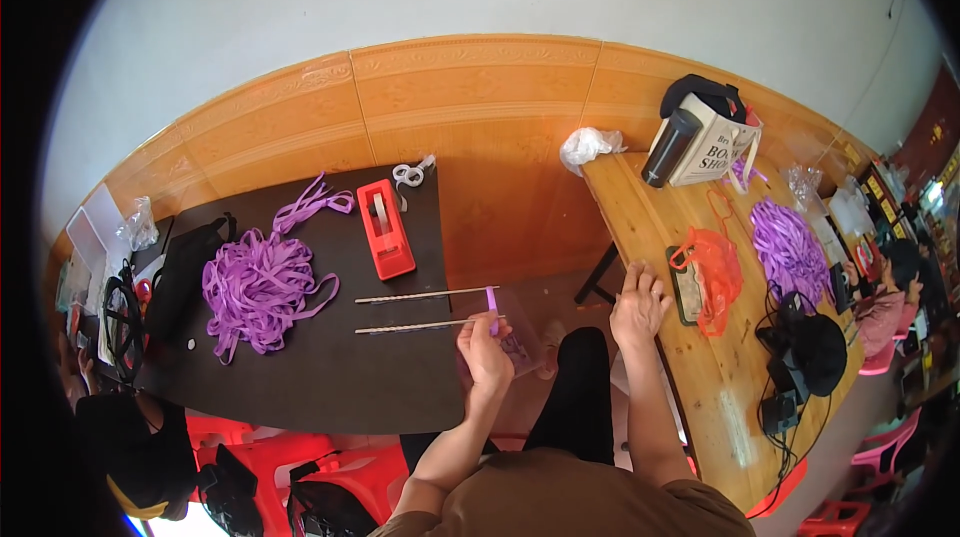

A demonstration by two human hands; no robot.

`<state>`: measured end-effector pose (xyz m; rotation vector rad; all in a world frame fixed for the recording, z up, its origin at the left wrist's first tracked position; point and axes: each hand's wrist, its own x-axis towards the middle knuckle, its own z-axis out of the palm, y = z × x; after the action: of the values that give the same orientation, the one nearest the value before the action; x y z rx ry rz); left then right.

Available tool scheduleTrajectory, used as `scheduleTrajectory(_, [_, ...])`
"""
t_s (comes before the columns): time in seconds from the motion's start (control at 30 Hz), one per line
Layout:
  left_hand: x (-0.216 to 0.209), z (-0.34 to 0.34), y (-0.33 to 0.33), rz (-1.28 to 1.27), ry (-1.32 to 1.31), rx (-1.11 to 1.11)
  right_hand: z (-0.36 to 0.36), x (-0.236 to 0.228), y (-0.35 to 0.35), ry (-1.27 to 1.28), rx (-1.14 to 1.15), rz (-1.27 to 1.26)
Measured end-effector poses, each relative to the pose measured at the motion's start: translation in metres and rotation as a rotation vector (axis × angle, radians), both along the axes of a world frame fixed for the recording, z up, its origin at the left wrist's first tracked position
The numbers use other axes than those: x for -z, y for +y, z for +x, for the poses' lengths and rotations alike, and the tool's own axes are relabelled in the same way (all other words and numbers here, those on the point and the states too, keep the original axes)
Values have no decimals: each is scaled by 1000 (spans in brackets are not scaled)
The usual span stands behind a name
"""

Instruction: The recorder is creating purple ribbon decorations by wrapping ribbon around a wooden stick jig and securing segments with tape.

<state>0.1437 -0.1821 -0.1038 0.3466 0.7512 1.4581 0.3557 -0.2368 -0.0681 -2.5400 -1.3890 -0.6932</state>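
Note:
Two thin sticks (pixel 425 295) lie roughly parallel on the dark table, their right ends reaching past its edge. A short strip of purple ribbon (pixel 492 300) spans the two sticks near those ends. My left hand (pixel 486 352) is closed at the strip's lower end, fingers pinched on the ribbon beside the lower stick. Under that hand, partly covered by it, is a clear plastic box (pixel 527 332) with purple bits inside. On the near edge of the wooden table rests my right hand (pixel 640 309), fingers loosely apart with nothing in them.
On the dark table (pixel 330 392) are a purple ribbon heap (pixel 258 292), a red tape dispenser (pixel 385 229) and scissors (pixel 410 174). The wooden table (pixel 715 407) holds a red plastic bag (pixel 712 282), a dark bottle (pixel 670 149), more ribbon (pixel 790 249) and a black cap (pixel 815 352).

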Motion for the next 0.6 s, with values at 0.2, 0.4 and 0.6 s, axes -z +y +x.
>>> scheduleTrajectory(0.2, [-2,0,1,-12,-3,-6,-13,-10,-7,86,-54,3])
scheduleTrajectory(0.4, [-4,2,-1,-6,-14,-21,-40,-26,23,674,-741,638])
scheduleTrajectory(0.6, [0,2,-1,-8,-14,-16,-124,-73,90,1785,-948,108])
